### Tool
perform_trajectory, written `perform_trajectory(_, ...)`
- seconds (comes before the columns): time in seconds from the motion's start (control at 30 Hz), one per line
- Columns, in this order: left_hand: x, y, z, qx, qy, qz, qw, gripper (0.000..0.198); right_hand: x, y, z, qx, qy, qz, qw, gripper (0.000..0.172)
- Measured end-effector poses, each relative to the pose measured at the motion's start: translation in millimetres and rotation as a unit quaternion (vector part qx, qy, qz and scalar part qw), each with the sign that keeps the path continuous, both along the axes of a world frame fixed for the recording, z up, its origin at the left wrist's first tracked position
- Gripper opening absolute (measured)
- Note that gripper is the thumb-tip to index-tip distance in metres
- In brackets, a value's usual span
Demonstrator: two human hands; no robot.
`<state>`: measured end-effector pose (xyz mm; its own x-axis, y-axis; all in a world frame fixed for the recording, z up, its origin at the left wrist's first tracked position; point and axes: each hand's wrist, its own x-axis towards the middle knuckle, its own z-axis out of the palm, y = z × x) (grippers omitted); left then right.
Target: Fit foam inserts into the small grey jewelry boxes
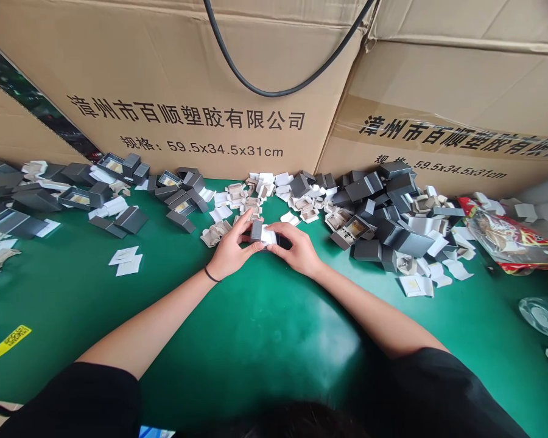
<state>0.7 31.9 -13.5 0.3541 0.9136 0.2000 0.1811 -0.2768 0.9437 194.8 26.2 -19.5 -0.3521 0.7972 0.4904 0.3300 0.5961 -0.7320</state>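
Just above the frame's centre line, my left hand [232, 248] and right hand [298, 248], both partly closed, grip a small dark-grey box [256, 231] with white paper [268, 235] on the green counter [274, 340].

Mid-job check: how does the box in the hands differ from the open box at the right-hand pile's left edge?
The held box is between the left hand and right hand; the open box lies untouched.
The held box shows a white piece beside its dark part; the open box shows a yellowish patch.
Both look dark grey outside.
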Motion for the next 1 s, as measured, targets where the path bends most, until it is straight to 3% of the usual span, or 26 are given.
perform_trajectory(0.5, -1.0, 0.3, -1.3, 0.044, 0.058, 0.004, 0.997, 0.080, -1.0, 3.6, -4.5, 0.065, -0.085, -0.048, 0.993, 0.038)
perform_trajectory(0.6, -1.8, 0.5, -1.2, 0.060, 0.077, 0.005, 0.995, 0.081, 0.9, 5.6, -4.8, 0.073, -0.092, -0.032, 0.993, 0.040)
perform_trajectory(0.8, -2.4, 1.0, -1.6, 0.070, 0.081, 0.008, 0.994, 0.081, 10.9, 8.9, -1.5, 0.021, -0.079, 0.035, 0.996, 0.050)
perform_trajectory(1.0, -1.2, 3.2, -1.2, 0.047, 0.051, 0.014, 0.998, 0.083, 4.7, 9.1, -4.5, -0.009, -0.035, -0.017, 0.999, 0.050)
